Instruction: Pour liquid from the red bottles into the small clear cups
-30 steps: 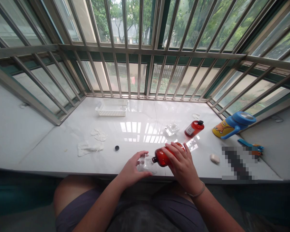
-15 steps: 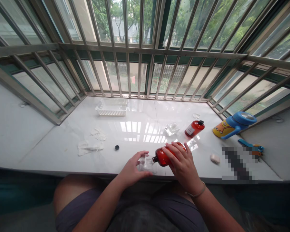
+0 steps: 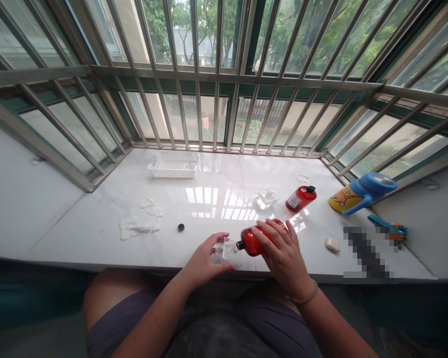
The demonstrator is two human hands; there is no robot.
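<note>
My right hand (image 3: 283, 253) is wrapped over a red bottle (image 3: 251, 242) with a black neck, tipped so that its mouth points left. The mouth is uncapped and sits at the rim of a clear container (image 3: 224, 253). Clear liquid seems to run from it into the container, though the transparent wall makes this hard to see. My left hand (image 3: 201, 263) curls around the container's left side, thumb in front and fingers behind. A small black cap (image 3: 181, 227) lies on the white counter (image 3: 108, 214), left of the container.
A second red bottle (image 3: 298, 200), capped, stands beyond my right hand, with a clear plastic piece (image 3: 266, 199) beside it. A blue and yellow flask (image 3: 358, 194) and a pale soap-like block (image 3: 332, 244) are rightward. A white basket (image 3: 173, 174) and crumpled wipes (image 3: 138, 228) lie leftward.
Almost nothing differs. Both hands keep their hold, and the red bottle stays tipped at the container's rim.
</note>
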